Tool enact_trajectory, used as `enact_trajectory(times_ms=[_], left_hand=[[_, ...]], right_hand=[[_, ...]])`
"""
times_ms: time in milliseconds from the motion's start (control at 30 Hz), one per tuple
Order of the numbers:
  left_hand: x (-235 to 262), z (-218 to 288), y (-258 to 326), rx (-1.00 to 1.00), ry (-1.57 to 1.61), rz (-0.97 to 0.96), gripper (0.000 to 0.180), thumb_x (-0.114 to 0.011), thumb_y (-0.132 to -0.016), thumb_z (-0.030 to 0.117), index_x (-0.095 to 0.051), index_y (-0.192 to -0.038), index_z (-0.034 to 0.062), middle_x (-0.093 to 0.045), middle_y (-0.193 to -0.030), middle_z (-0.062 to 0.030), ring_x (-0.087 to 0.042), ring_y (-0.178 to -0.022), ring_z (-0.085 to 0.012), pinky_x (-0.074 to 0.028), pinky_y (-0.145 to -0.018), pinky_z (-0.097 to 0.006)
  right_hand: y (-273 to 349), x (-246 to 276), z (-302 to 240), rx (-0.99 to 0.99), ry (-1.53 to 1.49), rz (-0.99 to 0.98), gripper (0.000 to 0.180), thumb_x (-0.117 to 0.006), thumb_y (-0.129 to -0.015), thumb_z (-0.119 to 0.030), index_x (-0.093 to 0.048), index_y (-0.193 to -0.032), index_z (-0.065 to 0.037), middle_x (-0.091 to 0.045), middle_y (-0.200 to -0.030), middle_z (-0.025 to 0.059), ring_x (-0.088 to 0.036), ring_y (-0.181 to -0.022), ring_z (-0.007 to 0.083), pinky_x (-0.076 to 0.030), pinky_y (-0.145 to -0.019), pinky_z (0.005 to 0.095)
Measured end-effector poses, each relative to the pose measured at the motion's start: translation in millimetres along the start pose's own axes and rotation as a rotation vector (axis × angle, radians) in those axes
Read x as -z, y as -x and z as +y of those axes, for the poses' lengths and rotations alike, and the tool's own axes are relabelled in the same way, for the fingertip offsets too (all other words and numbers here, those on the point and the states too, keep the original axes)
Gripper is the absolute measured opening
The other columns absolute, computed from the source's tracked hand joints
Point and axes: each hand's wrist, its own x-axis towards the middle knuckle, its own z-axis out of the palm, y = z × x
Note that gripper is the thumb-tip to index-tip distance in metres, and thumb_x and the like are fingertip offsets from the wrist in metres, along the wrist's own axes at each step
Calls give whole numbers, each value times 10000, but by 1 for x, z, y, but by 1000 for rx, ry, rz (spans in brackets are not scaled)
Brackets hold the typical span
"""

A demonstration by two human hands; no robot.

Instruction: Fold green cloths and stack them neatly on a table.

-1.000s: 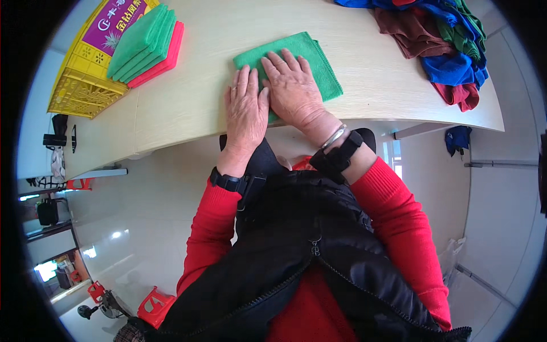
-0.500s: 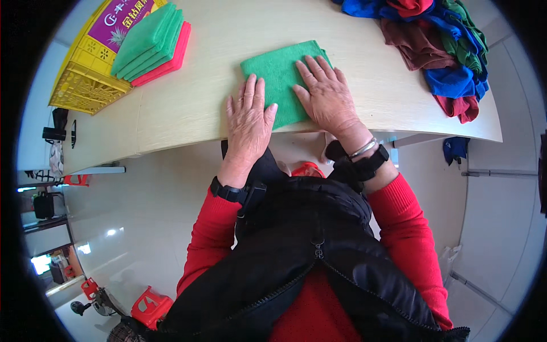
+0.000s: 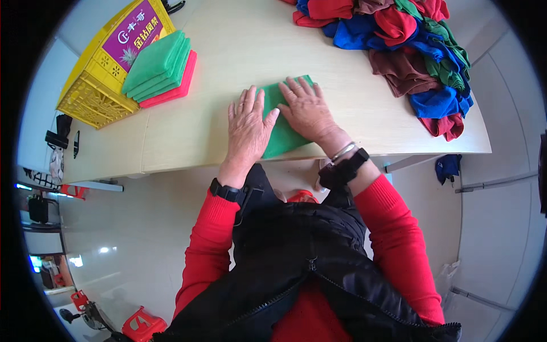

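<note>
A folded green towel (image 3: 280, 137) lies flat near the front edge of the table, partly covered by both hands. My left hand (image 3: 248, 126) rests along its left edge, fingers stretched out and pointing away from me. My right hand (image 3: 310, 114) lies flat across its right part, fingers extended toward the far left. The two thumbs come close together over the cloth. Off to the left, a stack of folded green towels (image 3: 154, 68) sits on folded red ones (image 3: 171, 97).
A yellow plastic crate (image 3: 94, 101) with a purple label stands at the left end of the pale wooden table (image 3: 194, 137). A loose heap of blue, red, brown and green cloths (image 3: 439, 102) covers the right side. Red stools (image 3: 143, 324) stand on the floor.
My right hand has slid left across the green towel, closer to my left hand. The towel now looks narrower. The whole view has shifted slightly.
</note>
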Motion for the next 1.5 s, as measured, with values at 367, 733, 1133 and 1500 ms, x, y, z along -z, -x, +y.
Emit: enact_trajectory(times_ms=[367, 733, 1133, 1500], left_hand=[[-26, -8, -4, -77, -50, -23, 716, -490, -982, 528, -400, -1477, 19, -379, -1538, -191, -315, -1445, -354, -232, -1170, -575], [-8, -17, 20, -112, -15, -114, 658, -411, -1023, 512, -366, -1518, 80, -296, -1595, -165, -246, -1484, -334, -199, -1177, -567], [15, -1, 64, -110, 41, -2, 579, -463, -1021, 443, -452, -1448, 51, -385, -1523, -187, -359, -1401, -370, -275, -1156, -501], [34, -30, 144, 812, 1486, -98, 464, -614, -993, 333, -541, -1333, 26, -554, -1378, -101, -535, -1261, -209, -446, -1052, -434]], right_hand=[[-4, -14, 8, -12, -79, 5, 590, -467, -997, -449, -439, -1478, -108, -408, -1543, 133, -326, -1455, 321, -220, -1205, 494], [31, 4, 3, -138, -138, 168, 588, -556, -966, -388, -455, -1440, -54, -437, -1495, 191, -390, -1393, 380, -299, -1153, 510], [30, 1, 19, 32, -214, 53, 579, -567, -965, -367, -456, -1426, -35, -448, -1481, 194, -447, -1335, 405, -368, -1130, 448], [30, 0, -17, 338, -331, 47, 544, -589, -957, -318, -473, -1417, -53, -461, -1480, 169, -461, -1324, 395, -390, -1121, 442]])
